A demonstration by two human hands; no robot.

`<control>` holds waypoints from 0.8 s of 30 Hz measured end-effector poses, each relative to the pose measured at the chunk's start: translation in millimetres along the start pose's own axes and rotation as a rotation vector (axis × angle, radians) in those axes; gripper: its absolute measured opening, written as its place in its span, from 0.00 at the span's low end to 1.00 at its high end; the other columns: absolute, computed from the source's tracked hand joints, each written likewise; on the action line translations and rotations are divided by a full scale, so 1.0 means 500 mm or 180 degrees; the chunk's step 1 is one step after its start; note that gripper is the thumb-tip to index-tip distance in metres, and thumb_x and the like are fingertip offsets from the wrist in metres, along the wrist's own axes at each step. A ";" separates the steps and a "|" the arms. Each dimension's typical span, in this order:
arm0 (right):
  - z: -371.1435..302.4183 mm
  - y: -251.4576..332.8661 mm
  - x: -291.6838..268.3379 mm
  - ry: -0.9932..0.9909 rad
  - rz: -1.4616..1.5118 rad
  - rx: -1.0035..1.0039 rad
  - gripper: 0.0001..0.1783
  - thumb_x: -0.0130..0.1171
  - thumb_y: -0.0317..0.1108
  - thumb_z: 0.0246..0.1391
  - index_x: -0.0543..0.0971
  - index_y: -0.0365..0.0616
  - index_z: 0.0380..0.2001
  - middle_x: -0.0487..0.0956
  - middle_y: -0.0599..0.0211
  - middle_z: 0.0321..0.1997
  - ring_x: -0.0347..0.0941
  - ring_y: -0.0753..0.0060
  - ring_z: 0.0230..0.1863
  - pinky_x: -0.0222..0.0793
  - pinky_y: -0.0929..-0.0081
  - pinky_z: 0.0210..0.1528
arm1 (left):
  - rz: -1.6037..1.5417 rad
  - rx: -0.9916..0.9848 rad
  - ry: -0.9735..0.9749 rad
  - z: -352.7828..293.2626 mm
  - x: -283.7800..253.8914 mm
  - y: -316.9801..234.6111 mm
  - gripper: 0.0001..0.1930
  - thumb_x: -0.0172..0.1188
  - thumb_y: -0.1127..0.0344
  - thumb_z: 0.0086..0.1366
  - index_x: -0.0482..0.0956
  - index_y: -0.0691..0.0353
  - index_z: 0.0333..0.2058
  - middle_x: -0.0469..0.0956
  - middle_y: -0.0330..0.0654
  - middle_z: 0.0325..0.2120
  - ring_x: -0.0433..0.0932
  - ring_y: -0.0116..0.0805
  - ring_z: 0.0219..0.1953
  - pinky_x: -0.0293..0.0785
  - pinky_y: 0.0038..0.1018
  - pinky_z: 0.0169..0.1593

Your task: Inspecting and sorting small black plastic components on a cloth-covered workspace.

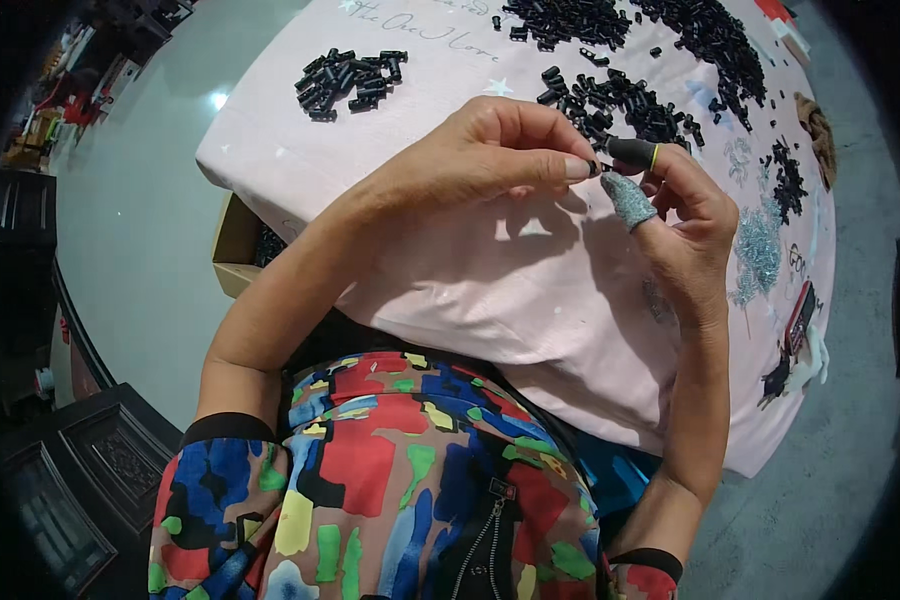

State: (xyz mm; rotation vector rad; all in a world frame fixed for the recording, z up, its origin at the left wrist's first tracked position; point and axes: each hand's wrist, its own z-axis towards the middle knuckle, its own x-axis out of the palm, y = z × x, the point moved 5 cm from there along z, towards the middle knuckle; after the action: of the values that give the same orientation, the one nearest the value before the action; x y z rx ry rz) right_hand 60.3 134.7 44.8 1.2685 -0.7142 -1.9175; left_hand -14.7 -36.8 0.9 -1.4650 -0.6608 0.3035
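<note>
A small black part [593,168], which I view remotely through the head camera, sits where the fingertips of both hands meet, above the pink cloth [420,275]; its detail is too small to read. The left hand [475,150] is narrowed to a thumb-and-index pinch on it. The right hand [695,215], with a black finger cot [630,152] on the index finger and a glittery grey wrap [628,203] on the thumb, is nearly closed just beside it; whether it grips anything, I cannot tell. I judge this piece to be in mid-handling. Farther out, the small heap of black cylinders [322,88] at left may be finished work; the larger black heap [720,55] and silvery pieces [758,245] at right suggest much remains.
</note>
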 end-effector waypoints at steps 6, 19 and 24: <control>-0.009 0.011 0.001 0.0036 -0.0176 -0.0218 0.18 0.64 0.19 0.44 0.86 0.44 0.41 0.80 0.74 0.33 0.70 0.86 0.29 0.64 0.87 0.24 | 0.0094 -0.0050 0.0120 0.002 0.008 0.002 0.10 0.65 0.63 0.67 0.84 0.60 0.43 0.82 0.29 0.34 0.74 0.13 0.34 0.68 0.13 0.38; -0.016 -0.014 0.005 0.0103 0.0330 0.0136 0.13 0.63 0.21 0.52 0.86 0.41 0.41 0.80 0.75 0.30 0.70 0.88 0.26 0.64 0.87 0.26 | -0.0162 0.0001 0.0149 0.002 0.008 0.004 0.11 0.64 0.62 0.68 0.83 0.60 0.44 0.83 0.33 0.39 0.75 0.14 0.38 0.69 0.13 0.39; -0.020 -0.010 -0.011 -0.0223 0.0727 0.0166 0.12 0.65 0.20 0.52 0.85 0.40 0.41 0.81 0.77 0.31 0.73 0.88 0.29 0.71 0.87 0.33 | -0.0159 -0.0102 -0.0002 -0.003 0.005 0.009 0.12 0.63 0.61 0.68 0.84 0.59 0.46 0.82 0.32 0.33 0.73 0.12 0.31 0.64 0.11 0.32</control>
State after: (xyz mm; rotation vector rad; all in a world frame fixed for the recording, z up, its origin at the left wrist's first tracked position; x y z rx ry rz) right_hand 69.7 141.3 40.3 1.1035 -0.9097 -1.7732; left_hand -11.3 -35.9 -2.9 -1.4766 -0.7043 0.2558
